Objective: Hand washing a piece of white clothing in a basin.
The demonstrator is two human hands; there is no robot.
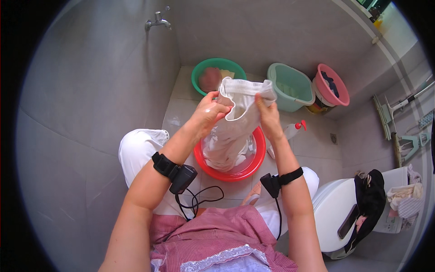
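Observation:
Between my hands hangs a white garment with a gathered waistband (247, 87), its opening spread toward me. My left hand (209, 110) grips the left edge of the opening, with a white fleck like foam on its back. On the right edge, my right hand (268, 113) pinches the band, thumb on top. The garment's lower part drops into a red basin (259, 167) on the floor, where wet white cloth lies bunched. Whether that cloth is all one piece, I cannot tell. Just right of the basin stands a bottle with a red pump top (301, 125).
Behind are a green basin (195, 77) with pink and cream cloth, a pale green tub (290, 103) and a pink basin (343, 93) with dark cloth. A tap (157, 21) juts from the wall. Right is a toilet (328, 208) bearing a phone (348, 222) and black cloth (374, 195).

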